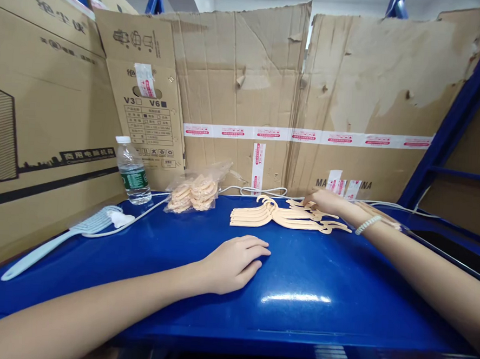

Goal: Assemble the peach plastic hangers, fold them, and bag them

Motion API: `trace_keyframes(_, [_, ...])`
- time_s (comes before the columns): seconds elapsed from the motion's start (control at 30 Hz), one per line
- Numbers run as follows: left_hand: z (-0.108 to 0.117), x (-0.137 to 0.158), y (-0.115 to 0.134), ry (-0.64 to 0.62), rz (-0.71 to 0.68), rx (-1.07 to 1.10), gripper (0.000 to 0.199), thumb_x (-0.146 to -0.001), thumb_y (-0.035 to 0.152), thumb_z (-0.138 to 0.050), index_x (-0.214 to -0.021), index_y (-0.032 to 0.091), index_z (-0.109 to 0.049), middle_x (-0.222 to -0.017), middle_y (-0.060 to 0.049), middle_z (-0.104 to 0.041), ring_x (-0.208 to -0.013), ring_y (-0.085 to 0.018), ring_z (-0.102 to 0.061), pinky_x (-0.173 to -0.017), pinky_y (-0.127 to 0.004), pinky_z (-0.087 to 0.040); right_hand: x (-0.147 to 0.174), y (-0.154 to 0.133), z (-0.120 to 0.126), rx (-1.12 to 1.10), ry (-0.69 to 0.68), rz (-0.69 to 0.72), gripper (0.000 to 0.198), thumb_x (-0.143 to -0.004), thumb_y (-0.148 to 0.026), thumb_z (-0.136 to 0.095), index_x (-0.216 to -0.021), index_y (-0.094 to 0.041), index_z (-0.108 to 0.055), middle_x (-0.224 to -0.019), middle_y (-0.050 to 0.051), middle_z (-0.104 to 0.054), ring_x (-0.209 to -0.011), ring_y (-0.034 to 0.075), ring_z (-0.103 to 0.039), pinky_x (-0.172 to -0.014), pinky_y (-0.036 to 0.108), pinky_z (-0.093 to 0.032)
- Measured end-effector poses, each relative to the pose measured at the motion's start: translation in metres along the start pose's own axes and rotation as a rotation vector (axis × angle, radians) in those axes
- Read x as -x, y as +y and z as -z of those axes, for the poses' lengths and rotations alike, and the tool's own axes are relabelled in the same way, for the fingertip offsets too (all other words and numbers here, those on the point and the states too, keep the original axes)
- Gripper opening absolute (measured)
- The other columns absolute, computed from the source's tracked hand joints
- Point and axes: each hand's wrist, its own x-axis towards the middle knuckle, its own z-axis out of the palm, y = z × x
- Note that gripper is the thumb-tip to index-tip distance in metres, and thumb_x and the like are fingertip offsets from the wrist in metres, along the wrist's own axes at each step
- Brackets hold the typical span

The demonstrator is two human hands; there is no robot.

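Several cream-coloured hangers (252, 217) lie overlapped in a row on the blue tabletop (291, 280), their hooks toward the back. My right hand (324, 200) reaches over the right end of the row, its fingertips down at the hanger pieces there. Whether those fingers grip a piece is hidden at this distance. In front of the hangers, my left hand (237, 263) rests on the table with its fingers loosely stretched out and nothing in it. A bracelet (368, 224) circles my right wrist.
Left of the hangers sits a clear bag (194, 192) of peach-coloured pieces. Beyond it stands a water bottle (132, 170), with a pale blue brush (65, 236) and a white cable nearby. Cardboard (237, 92) walls the back. A dark flat device (455, 252) lies at the right.
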Motion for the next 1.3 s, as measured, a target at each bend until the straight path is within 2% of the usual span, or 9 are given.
trace_keyframes(0.27, [-0.002,0.0,-0.003,0.019,-0.007,0.029,0.032,-0.091,0.019,-0.042,-0.119,0.018,-0.057,-0.128,-0.011,-0.058,-0.12,-0.024,-0.051,-0.101,-0.041,-0.042,0.01,-0.01,0.005,0.252,0.03,0.121,0.011,-0.083,-0.018,-0.058,-0.079,-0.017,-0.068,-0.084,0.01,-0.067,-0.09,0.024,-0.057,-0.078,0.033,-0.037])
trace_keyframes(0.53, [-0.001,0.001,-0.004,0.016,-0.007,0.067,0.032,-0.091,0.018,-0.043,-0.119,0.017,-0.057,-0.128,-0.011,-0.057,-0.121,-0.023,-0.05,-0.103,-0.04,-0.04,0.02,0.005,0.004,0.152,0.059,-0.033,0.017,-0.087,-0.019,-0.05,-0.089,-0.016,-0.066,-0.092,0.012,-0.069,-0.083,0.022,-0.064,-0.066,0.028,-0.043])
trace_keyframes(0.63, [0.001,0.0,-0.002,0.057,0.012,0.187,0.029,-0.089,0.018,-0.047,-0.116,0.019,-0.059,-0.123,-0.009,-0.06,-0.117,-0.022,-0.053,-0.102,-0.039,-0.04,0.022,0.007,0.012,-0.108,0.134,-0.162,0.018,-0.082,-0.019,-0.053,-0.095,-0.016,-0.066,-0.087,0.009,-0.072,-0.076,0.02,-0.067,-0.066,0.028,-0.048])
trace_keyframes(0.77, [0.0,-0.006,-0.004,0.153,0.26,0.619,0.024,-0.089,0.026,-0.05,-0.109,0.018,-0.062,-0.11,-0.01,-0.067,-0.099,-0.02,-0.062,-0.09,-0.037,-0.047,0.02,-0.032,0.031,-0.711,0.214,-0.248,0.019,-0.08,-0.028,-0.058,-0.09,-0.015,-0.066,-0.077,0.007,-0.072,-0.074,0.02,-0.069,-0.067,0.03,-0.054])
trace_keyframes(0.9, [-0.004,-0.011,-0.009,0.29,0.457,1.008,0.041,-0.078,0.035,-0.067,-0.113,0.016,-0.057,-0.105,-0.012,-0.064,-0.077,-0.017,-0.063,-0.064,-0.029,-0.05,0.02,-0.115,0.046,-1.297,0.038,-0.009,0.027,-0.075,-0.038,-0.068,-0.088,-0.016,-0.061,-0.078,0.005,-0.071,-0.071,0.018,-0.069,-0.07,0.031,-0.057])
trace_keyframes(1.03, [-0.004,-0.011,-0.01,0.366,0.543,1.128,0.036,-0.071,0.039,-0.074,-0.092,0.012,-0.062,-0.081,-0.006,-0.064,-0.063,-0.012,-0.058,-0.059,-0.025,-0.047,0.029,-0.18,0.054,-1.593,-0.005,0.084,0.043,-0.07,-0.038,-0.075,-0.095,-0.021,-0.045,-0.071,-0.001,-0.068,-0.061,0.015,-0.067,-0.062,0.032,-0.057])
trace_keyframes(1.1, [-0.003,-0.011,-0.01,0.374,0.56,1.171,0.034,-0.072,0.04,-0.073,-0.085,0.011,-0.062,-0.072,-0.004,-0.062,-0.061,-0.011,-0.057,-0.059,-0.024,-0.046,0.034,-0.191,0.057,-1.583,0.019,0.097,0.043,-0.073,-0.04,-0.073,-0.094,-0.023,-0.04,-0.071,-0.001,-0.067,-0.063,0.016,-0.067,-0.062,0.033,-0.057])
trace_keyframes(1.17, [-0.003,-0.011,-0.01,0.41,0.568,1.225,0.032,-0.074,0.04,-0.071,-0.084,0.012,-0.06,-0.071,-0.003,-0.061,-0.06,-0.011,-0.057,-0.058,-0.024,-0.046,0.036,-0.187,0.058,-1.405,0.082,0.106,0.031,-0.083,-0.044,-0.061,-0.095,-0.022,-0.042,-0.075,0.002,-0.067,-0.069,0.018,-0.067,-0.066,0.035,-0.056])
trace_keyframes(1.3, [-0.002,-0.012,-0.012,0.531,0.643,1.327,0.022,-0.084,0.034,-0.061,-0.081,0.016,-0.049,-0.077,-0.005,-0.065,-0.057,-0.012,-0.06,-0.056,-0.024,-0.047,0.031,-0.155,0.044,-0.651,0.276,0.022,0.026,-0.094,-0.037,-0.041,-0.108,-0.018,-0.052,-0.106,0.015,-0.065,-0.098,0.027,-0.063,-0.086,0.046,-0.049])
